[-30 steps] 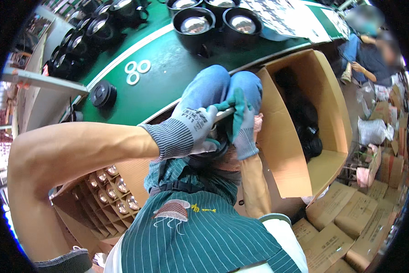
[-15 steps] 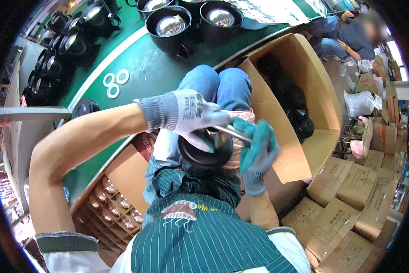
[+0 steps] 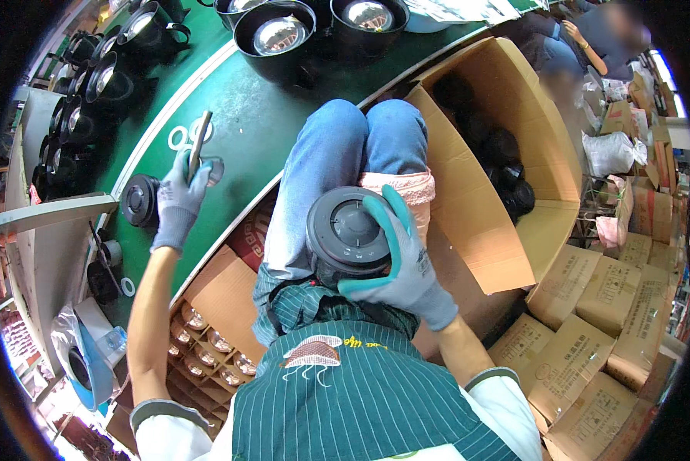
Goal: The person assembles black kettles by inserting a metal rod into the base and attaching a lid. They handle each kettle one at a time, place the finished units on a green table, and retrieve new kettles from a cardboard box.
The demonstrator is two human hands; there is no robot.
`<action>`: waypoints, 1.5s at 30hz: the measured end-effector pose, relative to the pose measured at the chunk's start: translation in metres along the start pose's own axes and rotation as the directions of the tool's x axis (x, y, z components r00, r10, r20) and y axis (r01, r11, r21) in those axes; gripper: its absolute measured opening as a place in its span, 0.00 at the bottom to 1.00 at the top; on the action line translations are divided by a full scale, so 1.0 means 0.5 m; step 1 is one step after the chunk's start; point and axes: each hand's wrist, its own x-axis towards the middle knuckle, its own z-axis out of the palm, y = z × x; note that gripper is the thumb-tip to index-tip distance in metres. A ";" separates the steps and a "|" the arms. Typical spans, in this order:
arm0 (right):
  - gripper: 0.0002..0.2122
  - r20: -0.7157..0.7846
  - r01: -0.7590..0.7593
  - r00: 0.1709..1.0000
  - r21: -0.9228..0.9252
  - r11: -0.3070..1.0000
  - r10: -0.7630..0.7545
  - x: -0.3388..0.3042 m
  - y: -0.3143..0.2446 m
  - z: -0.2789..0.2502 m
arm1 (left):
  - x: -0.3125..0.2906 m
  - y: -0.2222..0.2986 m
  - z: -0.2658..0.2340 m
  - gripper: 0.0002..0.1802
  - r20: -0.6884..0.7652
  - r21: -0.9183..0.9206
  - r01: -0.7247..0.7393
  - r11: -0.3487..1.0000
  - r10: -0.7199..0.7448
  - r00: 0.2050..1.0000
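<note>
My left hand (image 3: 180, 201), in a grey and teal glove, is closed around a narrow bar-shaped tool (image 3: 200, 138) over the green table. Beside the tool shows a small shiny rounded thing (image 3: 216, 170); whether the two are joined I cannot tell. A black round lid (image 3: 138, 200) lies by that hand's wrist side. On my lap, a black round lid-like part (image 3: 347, 229) with a raised middle faces up. My right hand (image 3: 406, 273), gloved too, grips its right side, fingers spread along the rim. White rings (image 3: 178, 138) lie partly behind the tool.
Black pots (image 3: 274, 38) with shiny domed insides stand along the green table (image 3: 260, 123). To my right, an open carton (image 3: 548, 154) holds black parts. A divided carton (image 3: 206, 349) of shiny pieces sits at lower left. Sealed cartons (image 3: 567, 353) are stacked at right; a person (image 3: 590, 46) sits beyond.
My left hand has moved from my lap out left over the table, carrying the bar-shaped tool. My right hand has come off the tool and onto the black part, whose raised face now shows.
</note>
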 end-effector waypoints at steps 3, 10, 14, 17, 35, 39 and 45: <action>0.57 -0.112 0.017 0.994 0.016 1.000 -0.015 -0.003 -0.002 0.035 | -0.022 -0.056 0.078 0.30 -0.058 0.202 0.055 0.978 -0.044 0.997; 0.48 -0.174 0.157 0.973 0.027 0.987 -0.150 0.019 -0.098 -0.056 | -0.048 0.008 0.016 0.33 -0.149 0.283 -0.116 0.952 0.163 0.975; 0.47 -0.392 0.136 0.916 0.507 0.851 0.087 0.120 -0.135 -0.091 | -0.152 0.042 -0.044 0.32 -0.416 0.066 -0.594 0.802 0.563 0.714; 0.44 -0.024 -0.028 0.931 0.990 0.136 0.365 0.123 0.021 0.046 | -0.239 0.042 0.011 0.39 -0.426 -0.404 -0.442 0.801 0.263 0.866; 0.40 0.490 -0.473 0.848 0.872 0.128 -0.201 0.397 -0.012 0.104 | 0.711 0.136 -0.379 0.29 -0.779 0.312 -0.373 0.874 0.460 0.425; 0.40 0.566 -0.540 0.813 0.821 0.185 -0.135 0.397 0.060 0.119 | 1.012 0.069 -0.279 0.27 -0.672 0.334 -0.258 0.906 0.421 0.609; 0.38 0.613 -0.593 0.787 0.782 0.191 -0.068 0.410 0.110 0.120 | 1.108 -0.005 -0.133 0.29 -0.365 0.206 -0.192 0.960 0.257 0.895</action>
